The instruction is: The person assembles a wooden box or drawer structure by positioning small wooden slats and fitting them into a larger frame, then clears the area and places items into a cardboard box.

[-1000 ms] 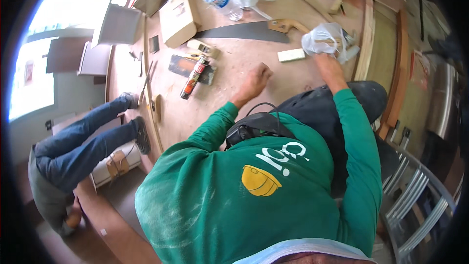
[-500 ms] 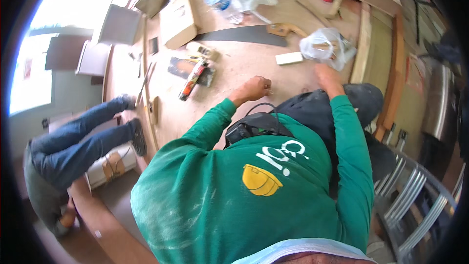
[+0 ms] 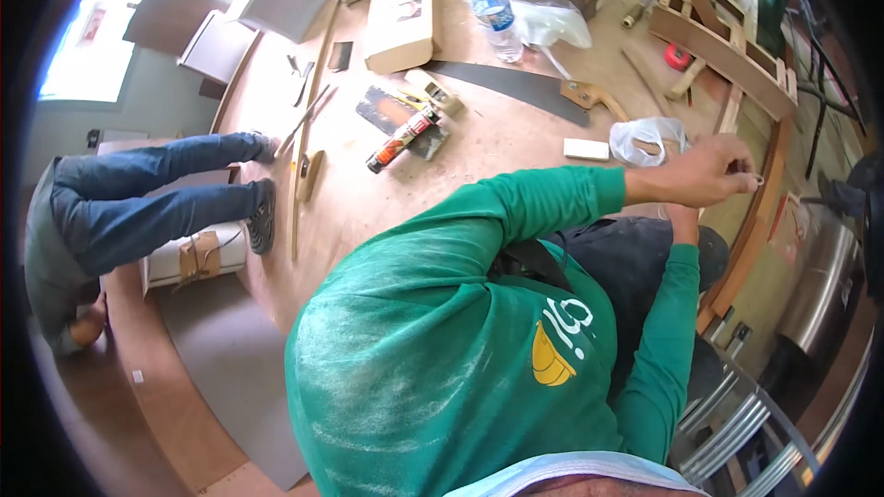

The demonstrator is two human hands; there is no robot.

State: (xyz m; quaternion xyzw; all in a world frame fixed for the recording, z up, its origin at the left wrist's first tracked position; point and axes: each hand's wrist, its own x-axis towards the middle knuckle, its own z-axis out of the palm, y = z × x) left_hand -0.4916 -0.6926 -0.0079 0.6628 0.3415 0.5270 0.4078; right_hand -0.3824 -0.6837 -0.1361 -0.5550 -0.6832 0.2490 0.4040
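- Left hand [image 3: 707, 173]: fingers curled; contents cannot be told.
- Right hand [image 3: 681, 217]: below, partly hidden; grip indeterminable.
- Plastic bag [image 3: 632, 139]: beside left wrist.
- White block [image 3: 586, 149]: left of bag.

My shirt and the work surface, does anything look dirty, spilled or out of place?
Pale, powdery smears stand out against your green shirt. On the brown surface, a red-and-black tube lies slantwise over a dark plate; no spill is evident.
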